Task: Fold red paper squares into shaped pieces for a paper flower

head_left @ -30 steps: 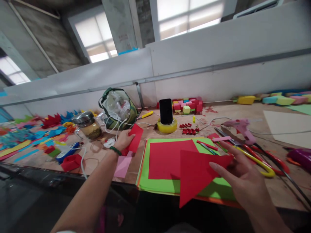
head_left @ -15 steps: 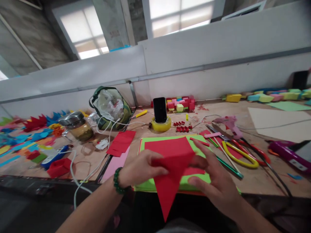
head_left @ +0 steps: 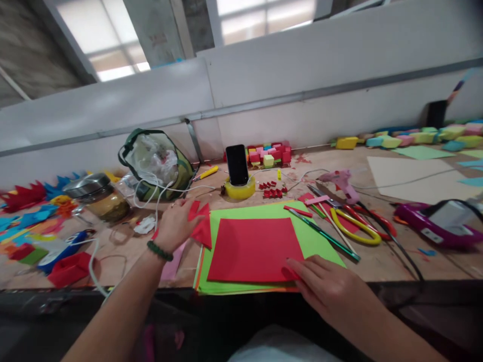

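Observation:
A flat red paper sheet (head_left: 254, 246) lies on a stack of green paper (head_left: 320, 241) in front of me. At the sheet's lower right corner is my right hand (head_left: 332, 286), fingers close together on the paper; its thumb is mostly hidden. My left hand (head_left: 175, 223), with a green bead bracelet (head_left: 160, 250), reaches left of the stack. Its thumb and fingers are around a folded, pointed red paper piece (head_left: 204, 229), which overlaps the stack's left edge. Pink paper (head_left: 174, 264) shows beneath that wrist. Whether the left fingers press firmly is hard to see.
Right of the stack lie yellow-handled scissors (head_left: 356, 229), a green pen (head_left: 328, 236) and a pink glue gun (head_left: 343, 183). Behind it a phone (head_left: 237, 165) stands in a yellow tape roll (head_left: 241, 190). A jar (head_left: 100, 198), a bag (head_left: 156, 163) and white cables (head_left: 94, 266) are leftward.
The red triangular piece, held between both hands before, has moved left with my left hand. My right hand has lowered onto the red sheet's corner. The camera view has shifted.

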